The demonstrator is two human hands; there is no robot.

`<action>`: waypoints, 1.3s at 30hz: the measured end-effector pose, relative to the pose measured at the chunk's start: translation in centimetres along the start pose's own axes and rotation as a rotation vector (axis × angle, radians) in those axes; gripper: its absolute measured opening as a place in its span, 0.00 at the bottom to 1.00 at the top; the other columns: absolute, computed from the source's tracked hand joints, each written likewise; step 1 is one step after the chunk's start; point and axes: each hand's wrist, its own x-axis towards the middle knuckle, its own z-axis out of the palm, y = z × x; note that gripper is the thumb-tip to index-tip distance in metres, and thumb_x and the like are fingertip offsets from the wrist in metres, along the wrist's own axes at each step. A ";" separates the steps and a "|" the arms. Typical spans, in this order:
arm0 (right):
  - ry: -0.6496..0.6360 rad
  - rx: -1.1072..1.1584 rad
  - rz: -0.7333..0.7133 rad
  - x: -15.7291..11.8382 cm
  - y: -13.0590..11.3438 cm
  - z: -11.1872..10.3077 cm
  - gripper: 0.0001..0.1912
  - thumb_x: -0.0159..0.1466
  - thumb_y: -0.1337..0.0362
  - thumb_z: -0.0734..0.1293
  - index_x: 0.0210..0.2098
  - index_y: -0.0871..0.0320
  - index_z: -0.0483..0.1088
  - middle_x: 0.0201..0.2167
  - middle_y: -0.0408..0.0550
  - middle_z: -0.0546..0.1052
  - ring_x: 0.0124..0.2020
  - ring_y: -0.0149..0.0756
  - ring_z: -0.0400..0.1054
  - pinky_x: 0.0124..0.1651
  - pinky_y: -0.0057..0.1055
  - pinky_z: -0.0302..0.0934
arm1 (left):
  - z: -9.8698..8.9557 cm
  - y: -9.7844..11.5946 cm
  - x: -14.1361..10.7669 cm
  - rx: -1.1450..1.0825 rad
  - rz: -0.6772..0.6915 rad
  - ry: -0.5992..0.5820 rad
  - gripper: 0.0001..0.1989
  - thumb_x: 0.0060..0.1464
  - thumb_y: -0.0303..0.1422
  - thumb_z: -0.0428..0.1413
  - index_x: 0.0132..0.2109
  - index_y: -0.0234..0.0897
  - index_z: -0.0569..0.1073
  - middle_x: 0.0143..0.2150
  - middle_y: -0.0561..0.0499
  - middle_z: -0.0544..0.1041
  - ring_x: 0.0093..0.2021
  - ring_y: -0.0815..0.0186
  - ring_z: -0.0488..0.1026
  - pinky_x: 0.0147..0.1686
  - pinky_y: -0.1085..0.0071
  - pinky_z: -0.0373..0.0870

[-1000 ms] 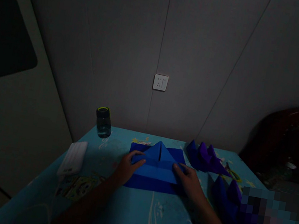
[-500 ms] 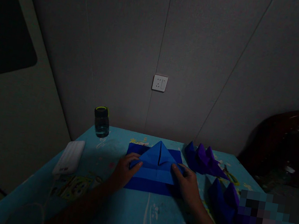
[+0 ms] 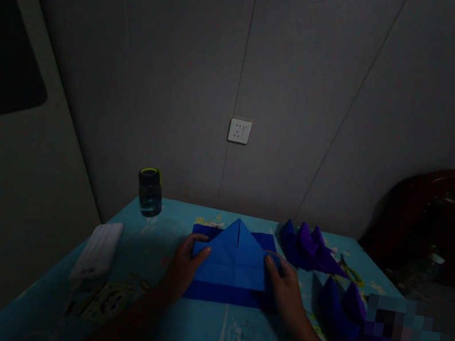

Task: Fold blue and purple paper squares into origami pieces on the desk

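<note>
Flattened out somewhat since a second ago, the light-blue folded paper [image 3: 233, 267] now shows a narrower slit beneath its peak. From where I stand, both hands have hold of it: the left hand [image 3: 185, 265] grasps one side edge, the right hand [image 3: 285, 288] the other, thumbs on the front. It's held over a darker blue sheet [image 3: 224, 294] in the middle of the surface [image 3: 194, 339]. Two blue-and-purple folded pieces [image 3: 308, 247] sit off to the right, while a bottle [image 3: 149, 195] stands at the far left.
</note>
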 end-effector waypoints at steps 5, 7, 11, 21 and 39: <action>0.053 0.008 0.013 0.1 -0.5 0.1 0.28 0.57 0.41 0.68 0.46 0.56 0.73 0.33 0.48 0.79 0.30 0.42 0.71 0.31 0.33 0.64 | -0.1 0.2 -0.3 -0.207 -0.102 -0.067 0.24 0.50 0.42 0.60 0.51 0.40 0.65 0.34 0.51 0.79 0.32 0.61 0.78 0.29 0.68 0.73; 0.075 0.009 0.021 0.1 -0.8 0.0 0.29 0.57 0.41 0.68 0.47 0.56 0.72 0.33 0.48 0.79 0.31 0.43 0.72 0.30 0.34 0.64 | -0.2 0.0 -0.5 -0.241 -0.092 -0.107 0.25 0.51 0.41 0.60 0.54 0.41 0.63 0.35 0.51 0.80 0.32 0.61 0.78 0.30 0.68 0.73; 0.105 0.020 0.010 0.2 -1.1 -0.2 0.28 0.58 0.42 0.67 0.49 0.55 0.70 0.32 0.47 0.78 0.30 0.42 0.71 0.29 0.33 0.62 | -0.3 -0.5 -0.7 -0.199 -0.021 -0.148 0.25 0.56 0.40 0.56 0.58 0.42 0.60 0.37 0.50 0.80 0.32 0.63 0.78 0.31 0.68 0.73; 0.222 0.129 -0.027 -0.1 -1.3 0.1 0.28 0.54 0.45 0.72 0.46 0.48 0.59 0.26 0.37 0.72 0.23 0.36 0.67 0.26 0.30 0.61 | -0.9 -0.1 -1.6 0.462 0.501 -0.114 0.15 0.62 0.34 0.47 0.46 0.43 0.78 0.45 0.47 0.78 0.43 0.63 0.76 0.43 0.68 0.72; 0.332 -0.143 -0.110 0.3 -1.0 -0.6 0.22 0.55 0.47 0.71 0.38 0.57 0.69 0.34 0.46 0.74 0.31 0.35 0.65 0.31 0.29 0.58 | -0.1 -0.5 -1.0 0.315 0.329 -0.022 0.14 0.60 0.37 0.54 0.49 0.43 0.79 0.46 0.49 0.81 0.47 0.59 0.76 0.50 0.64 0.70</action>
